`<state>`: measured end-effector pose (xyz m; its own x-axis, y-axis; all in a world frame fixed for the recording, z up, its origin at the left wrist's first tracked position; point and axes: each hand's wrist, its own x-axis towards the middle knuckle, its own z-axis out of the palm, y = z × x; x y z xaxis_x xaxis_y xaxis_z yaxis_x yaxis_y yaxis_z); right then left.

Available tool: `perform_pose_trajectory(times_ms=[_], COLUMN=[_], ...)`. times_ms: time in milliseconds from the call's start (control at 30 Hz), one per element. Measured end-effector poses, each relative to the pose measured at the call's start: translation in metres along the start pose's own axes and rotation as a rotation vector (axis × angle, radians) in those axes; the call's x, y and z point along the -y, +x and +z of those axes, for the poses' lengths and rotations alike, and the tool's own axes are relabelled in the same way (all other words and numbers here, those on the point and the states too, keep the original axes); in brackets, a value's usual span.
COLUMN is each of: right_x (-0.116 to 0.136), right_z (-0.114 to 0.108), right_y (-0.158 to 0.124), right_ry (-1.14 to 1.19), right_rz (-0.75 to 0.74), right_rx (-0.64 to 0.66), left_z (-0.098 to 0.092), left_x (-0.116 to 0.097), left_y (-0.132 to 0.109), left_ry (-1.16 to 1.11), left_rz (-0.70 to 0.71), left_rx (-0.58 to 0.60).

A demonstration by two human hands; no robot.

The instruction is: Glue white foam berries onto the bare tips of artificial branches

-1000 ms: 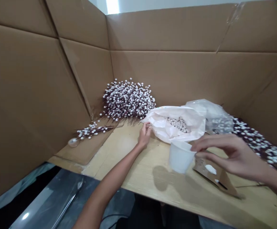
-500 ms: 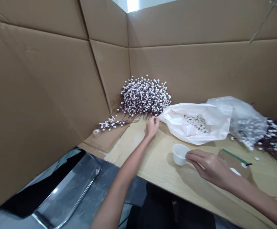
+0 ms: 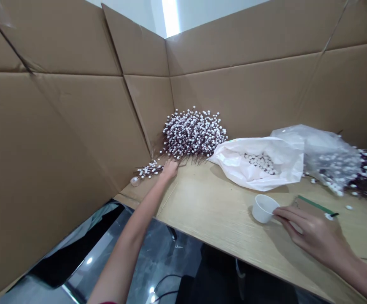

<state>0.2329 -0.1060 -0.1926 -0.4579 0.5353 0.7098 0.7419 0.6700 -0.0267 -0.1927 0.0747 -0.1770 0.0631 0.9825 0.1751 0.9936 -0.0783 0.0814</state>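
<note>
Plastic bag [image 3: 256,169] on the wood table [image 3: 202,207] has white-budded stems [image 3: 261,162] inside. Right hand [image 3: 313,238] has fingers [image 3: 284,217] together against a white cup [image 3: 263,208]; left hand [image 3: 170,169] is curled at the stem pile [image 3: 192,134], can't tell if gripping.

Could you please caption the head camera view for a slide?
Left hand reaches white-beaded branches; right hand beside a white cup.

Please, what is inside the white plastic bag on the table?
Small white buds show at the opening of the white plastic bag. The bag's folds cover everything deeper, so any stems and the amount inside cannot be seen.
</note>
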Motion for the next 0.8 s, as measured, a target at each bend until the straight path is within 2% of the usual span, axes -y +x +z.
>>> perform_pose_trajectory(times_ms=[300,633,800], right_x=[0.001,-0.006,-0.004], right_z=[-0.008,-0.012,-0.013], right_y=[-0.016,-0.029,-0.034], right_ry=[0.025,0.078,0.095], right_rz=[0.053,0.086,0.139], right_rx=[-0.025,-0.008,0.000], left_z=[0.000,-0.002,0.001], left_x=[0.002,0.008,0.005], left_y=[0.007,0.013,0.014], left_ry=[0.215,0.179,0.157], left_rz=[0.106,0.171,0.138], left_rx=[0.092,0.213,0.187])
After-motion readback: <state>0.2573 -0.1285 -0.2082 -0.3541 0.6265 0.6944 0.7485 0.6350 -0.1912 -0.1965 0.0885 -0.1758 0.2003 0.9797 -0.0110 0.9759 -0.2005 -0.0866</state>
